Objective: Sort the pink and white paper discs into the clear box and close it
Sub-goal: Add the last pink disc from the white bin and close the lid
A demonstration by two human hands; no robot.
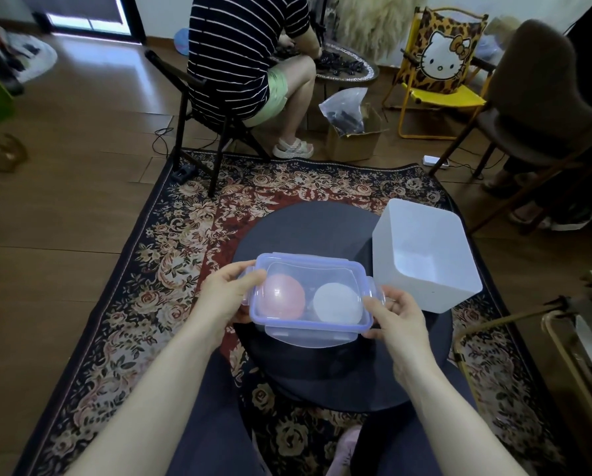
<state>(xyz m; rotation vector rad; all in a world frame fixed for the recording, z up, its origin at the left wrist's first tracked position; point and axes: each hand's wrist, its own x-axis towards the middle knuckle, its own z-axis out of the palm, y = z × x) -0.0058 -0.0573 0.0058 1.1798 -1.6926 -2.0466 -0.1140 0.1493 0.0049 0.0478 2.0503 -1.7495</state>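
Clear box [310,297], lid on, sits between my two hands above the round black table [308,225], which serves as landmark for all else. Through the lid, the pink discs [282,295] lie in the box's left half and the white discs [337,302] in its right half, side by side. My left hand [225,297] grips the box's left end, thumb curled over the lid edge by the side latch. My right hand [395,317] grips the right end, fingers curled at the latch there. On the table's right edge stands a white bin [425,255], just beside the box. Beneath the table lies a floral rug [171,269].
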